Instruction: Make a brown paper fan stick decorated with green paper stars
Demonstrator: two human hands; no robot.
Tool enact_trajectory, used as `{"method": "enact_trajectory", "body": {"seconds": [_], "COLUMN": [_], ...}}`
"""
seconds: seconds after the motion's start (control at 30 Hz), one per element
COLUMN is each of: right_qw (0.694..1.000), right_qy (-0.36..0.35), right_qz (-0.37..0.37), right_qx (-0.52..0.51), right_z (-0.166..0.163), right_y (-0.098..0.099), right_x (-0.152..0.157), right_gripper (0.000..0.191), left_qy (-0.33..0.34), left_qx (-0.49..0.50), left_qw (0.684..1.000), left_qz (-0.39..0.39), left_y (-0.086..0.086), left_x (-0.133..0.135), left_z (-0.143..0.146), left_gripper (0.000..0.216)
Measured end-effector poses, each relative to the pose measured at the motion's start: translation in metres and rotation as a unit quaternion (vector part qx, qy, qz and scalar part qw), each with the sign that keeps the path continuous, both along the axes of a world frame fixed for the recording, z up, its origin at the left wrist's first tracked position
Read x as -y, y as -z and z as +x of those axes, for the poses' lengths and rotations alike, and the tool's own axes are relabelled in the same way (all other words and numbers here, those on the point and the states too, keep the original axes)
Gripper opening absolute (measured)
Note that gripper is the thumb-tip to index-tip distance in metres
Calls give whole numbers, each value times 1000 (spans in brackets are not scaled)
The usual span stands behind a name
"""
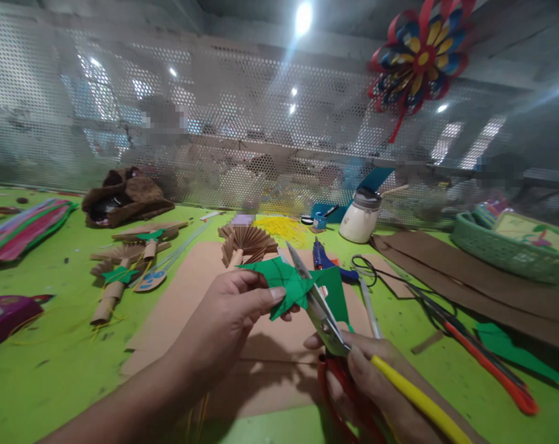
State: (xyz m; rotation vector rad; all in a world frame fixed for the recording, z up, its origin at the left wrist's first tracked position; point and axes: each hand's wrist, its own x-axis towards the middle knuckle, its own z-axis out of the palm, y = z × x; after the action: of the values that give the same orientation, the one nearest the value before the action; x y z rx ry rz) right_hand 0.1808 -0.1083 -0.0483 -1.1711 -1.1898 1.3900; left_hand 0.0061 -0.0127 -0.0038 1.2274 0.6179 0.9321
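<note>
My left hand (pixel 236 305) pinches a piece of green paper (pixel 279 277) cut partly into a star shape. Around the red handles of a pair of scissors (pixel 326 324) my right hand (pixel 374 364) is closed, and the blades lie across the green paper at its right side. A flap of that paper hangs to the right of the blades. A yellow stick (pixel 413 391), perhaps a pencil, rests along my right hand; what holds it is hidden. Beyond the paper stands a folded brown paper fan (pixel 247 240).
Brown sheets (pixel 182 296) lie under my hands. A blue glue gun (pixel 328 259), a white jar (pixel 359 219) and an orange-handled tool (pixel 492 370) are around them. Paper figures with green stars (pixel 120 275) lie left; a green basket (pixel 474 243) stands right, before a perforated metal screen (pixel 242 123).
</note>
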Motion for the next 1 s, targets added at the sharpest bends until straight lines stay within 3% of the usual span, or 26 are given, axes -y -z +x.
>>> {"method": "enact_trajectory", "body": {"seconds": [0.2,0.4,0.63,0.87,1.0], "right_qw": [996,993,991,986,985], "right_qy": [59,117,133,144,128], "right_qz": [-62,-25,-6,43,31], "right_qx": [-29,20,-22,-69,-108], "right_z": [-8,-4,-3,5,8], "right_y": [-7,-3,-8,-11,-16], "right_x": [1,-6,-8,-6,-5], "right_gripper": [52,52,59,46,37], "left_qy": [-1,4,19,83,127], "left_qx": [11,23,30,4,-41], "left_qw": [1000,999,998,995,989], "left_qz": [-19,-43,-48,-59,-56], "left_y": [0,1,0,0,4], "left_x": [1,0,3,7,10], "left_z": [2,3,4,5,6], "left_gripper": [6,4,3,5,3]}}
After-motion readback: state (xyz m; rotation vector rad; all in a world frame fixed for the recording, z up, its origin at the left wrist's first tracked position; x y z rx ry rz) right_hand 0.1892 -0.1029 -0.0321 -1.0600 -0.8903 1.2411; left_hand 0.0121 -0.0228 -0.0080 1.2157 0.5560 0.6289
